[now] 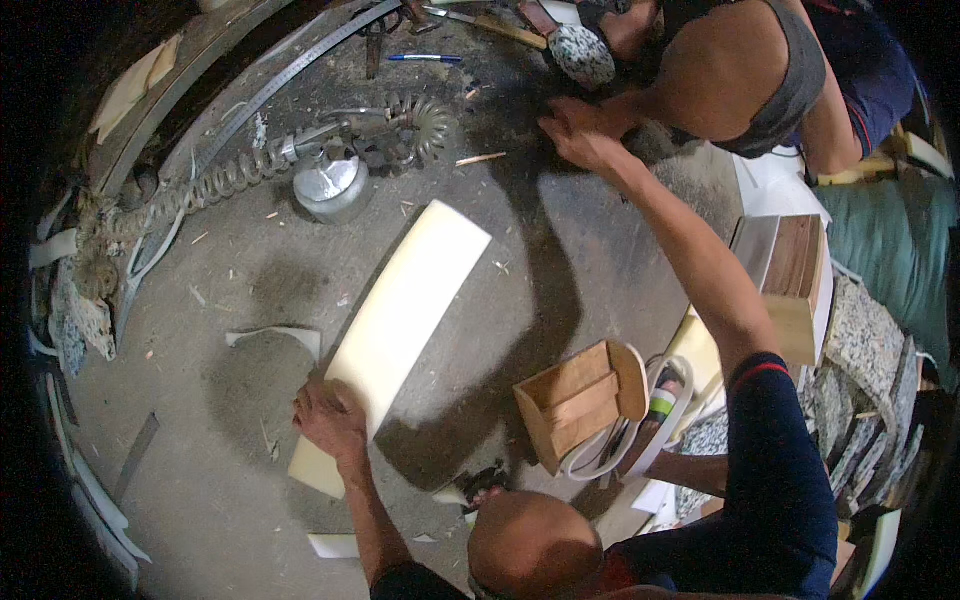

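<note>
Wondering why the left hand (330, 418) has the cream foam slab (410, 310) by its near end?

— Looks clamped over the left edge, probably so the long slab won't slide. It's slanted across the middle of the floor (170, 350); can't tell if it's flat or slightly lifted.

And the right hand (578, 132)?

— Way up top, fingers curled together near a speckled pad (582, 57). Can't tell if anything's in it.

What's the spot like?

— Scuffed grey floor, white scraps (333, 545) around. Spray gun (330, 183) and coiled hose (432, 125) sit upper left, maybe parked out of the way. Wooden box (538, 428) on the right, likely for easy reach. Speckled offcuts (870, 335) heaped beyond.
</note>
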`<state>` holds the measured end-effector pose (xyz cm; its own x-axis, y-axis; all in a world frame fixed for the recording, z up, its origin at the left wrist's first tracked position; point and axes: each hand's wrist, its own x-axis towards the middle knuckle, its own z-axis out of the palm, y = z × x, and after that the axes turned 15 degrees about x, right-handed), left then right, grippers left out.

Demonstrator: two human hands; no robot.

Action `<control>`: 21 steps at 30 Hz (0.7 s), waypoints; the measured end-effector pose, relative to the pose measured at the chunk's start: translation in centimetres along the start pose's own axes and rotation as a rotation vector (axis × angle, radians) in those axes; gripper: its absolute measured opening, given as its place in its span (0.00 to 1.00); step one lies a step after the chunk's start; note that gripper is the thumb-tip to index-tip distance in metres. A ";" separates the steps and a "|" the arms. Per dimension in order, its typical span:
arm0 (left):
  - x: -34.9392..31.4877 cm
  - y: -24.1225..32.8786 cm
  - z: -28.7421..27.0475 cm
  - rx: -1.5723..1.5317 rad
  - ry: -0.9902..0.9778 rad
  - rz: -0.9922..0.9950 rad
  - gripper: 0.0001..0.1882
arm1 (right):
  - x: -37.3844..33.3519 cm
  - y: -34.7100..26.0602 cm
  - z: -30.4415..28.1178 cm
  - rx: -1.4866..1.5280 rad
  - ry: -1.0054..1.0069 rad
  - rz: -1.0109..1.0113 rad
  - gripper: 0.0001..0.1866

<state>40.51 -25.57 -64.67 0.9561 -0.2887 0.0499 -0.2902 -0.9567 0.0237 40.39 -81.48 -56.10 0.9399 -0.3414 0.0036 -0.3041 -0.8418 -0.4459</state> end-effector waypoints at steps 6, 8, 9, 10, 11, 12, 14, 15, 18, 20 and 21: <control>-0.5 -0.7 1.8 -0.013 0.017 0.007 0.21 | 13.6 7.1 4.0 -0.476 0.111 -0.073 0.32; -0.4 -0.8 2.6 -0.001 0.030 0.025 0.22 | 16.6 9.2 5.4 -0.434 0.235 -0.107 0.32; -0.5 -0.7 2.8 -0.009 0.080 0.046 0.22 | 17.6 10.2 5.9 -0.468 0.120 -0.050 0.31; -0.3 -0.7 3.2 -0.006 0.113 0.062 0.21 | 18.7 10.9 6.4 -0.483 0.130 -0.092 0.30; -0.1 -0.7 3.4 0.002 0.143 0.077 0.21 | 19.6 11.5 6.7 -0.425 0.139 -0.087 0.29; 0.0 -0.7 3.6 -0.020 0.068 0.067 0.19 | 20.4 12.0 6.9 -0.511 0.061 -0.075 0.28; 0.4 -0.7 3.6 -0.059 0.075 0.074 0.16 | 21.7 12.7 7.1 -0.533 -0.010 -0.054 0.26; 0.4 -0.7 3.5 -0.047 0.033 0.063 0.16 | 22.3 12.9 7.2 -0.544 -0.046 -0.049 0.25; 0.4 -0.6 3.2 -0.053 0.041 0.063 0.18 | 23.6 12.9 7.5 -0.559 -0.156 -0.054 0.23; 0.3 -0.6 3.0 -0.042 0.007 0.059 0.18 | 24.2 12.7 7.4 -0.575 -0.202 -0.068 0.21; 0.2 -0.6 3.0 -0.042 -0.019 0.041 0.18 | 24.4 12.6 7.3 -0.579 -0.214 -0.078 0.21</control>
<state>41.00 -25.20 -67.62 0.9438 -0.3289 0.0331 -0.3304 -0.9417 0.0636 60.63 -97.32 -68.20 0.9549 -0.2286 -0.1895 -0.2115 -0.9716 0.1064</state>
